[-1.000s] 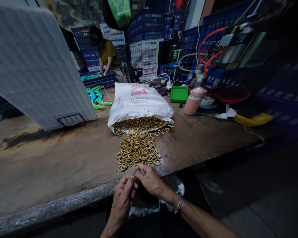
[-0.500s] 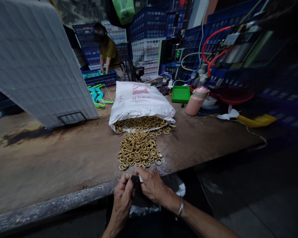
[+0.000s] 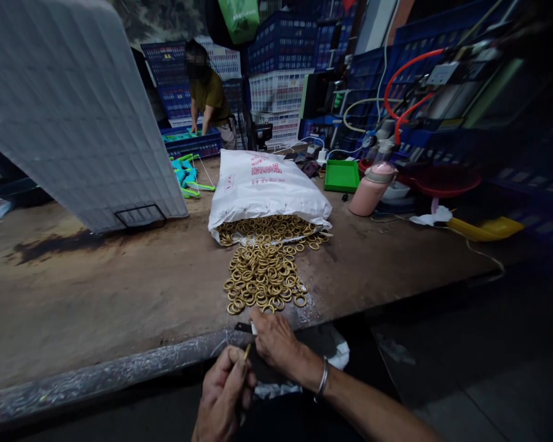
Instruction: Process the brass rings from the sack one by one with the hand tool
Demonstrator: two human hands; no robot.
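Note:
A heap of brass-coloured rings (image 3: 265, 276) lies on the worn wooden bench (image 3: 120, 294), spilling from an open white sack (image 3: 265, 184). My left hand (image 3: 223, 393) is below the bench edge, fingers pinched on one ring seen edge-on. My right hand (image 3: 274, 341) is at the bench edge just in front of the heap, closed on a small dark blade-like tool (image 3: 244, 327) with a pale tip. A metal bangle is on my right wrist. The two hands are apart.
A large grey ribbed panel (image 3: 69, 110) leans over the left of the bench. A pink bottle (image 3: 371, 187), green tray (image 3: 341, 176), red bowl (image 3: 442, 179) and yellow scoop (image 3: 486, 228) stand at the right. Another person (image 3: 209, 101) bends over a blue crate behind, among stacked crates.
My hands were together at the bench edge working on a ring. Now my left hand has dropped lower with the ring, and my right hand has stayed at the edge with the tool.

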